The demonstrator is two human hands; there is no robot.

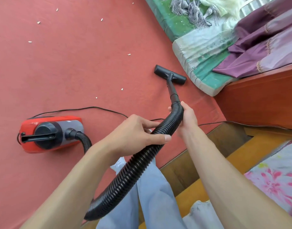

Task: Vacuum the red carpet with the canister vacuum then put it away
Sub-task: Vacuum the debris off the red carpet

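Observation:
A red canister vacuum (51, 133) sits on the red carpet (67, 71) at the left. Its black ribbed hose (133, 167) loops down and back up to a short black wand (172, 90). The floor nozzle (170, 74) lies flat on the carpet beside a folded mattress. My left hand (137, 134) grips the hose at mid-length, thumb over the top. My right hand (186, 116) grips the hose just below the wand. Several small white scraps (129, 54) lie scattered over the carpet to the left of the nozzle and beyond it.
A green and white folded mattress (206, 63) with purple cloth (266, 47) lies at the right. An orange wooden bed frame (261, 100) stands below it. The black power cord (92, 108) runs across the carpet behind the vacuum. My legs in light blue trousers (155, 195) are at the bottom.

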